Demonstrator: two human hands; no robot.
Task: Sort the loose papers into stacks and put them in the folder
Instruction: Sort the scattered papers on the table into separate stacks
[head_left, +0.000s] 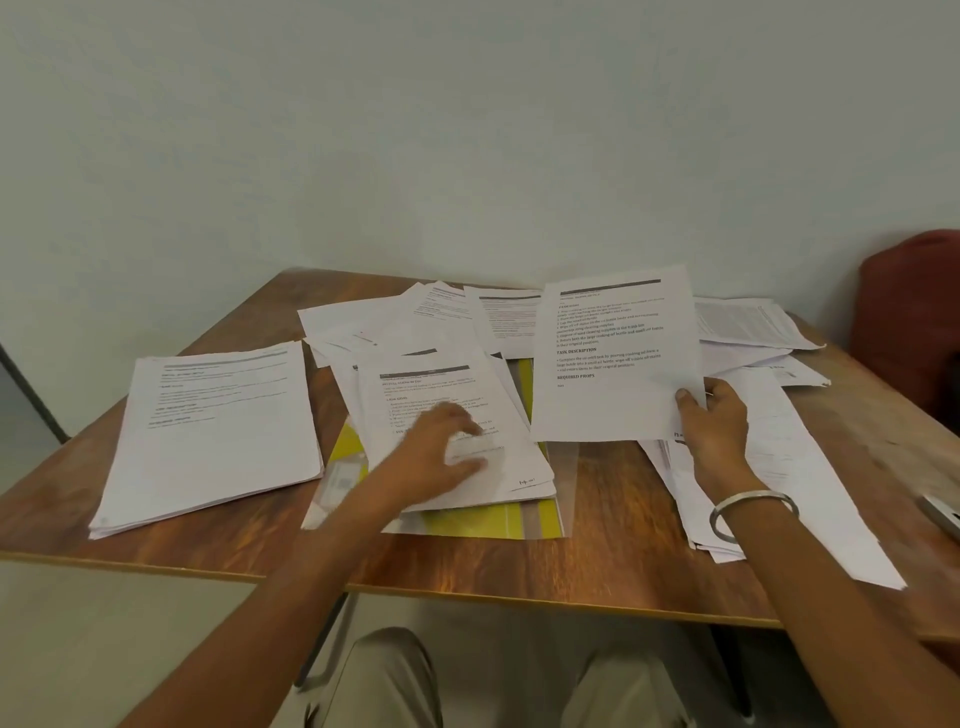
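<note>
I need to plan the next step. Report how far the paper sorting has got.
Done: one stack squared at the table's left. In hand: right hand holds up a sheet; left hand rests on the pile over the yellow folder. Left: loose papers behind and right, nothing filed.

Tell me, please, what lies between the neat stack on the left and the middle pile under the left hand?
In the head view, between the left stack and middle pile: bare table, then the yellow folder's edge.
</note>
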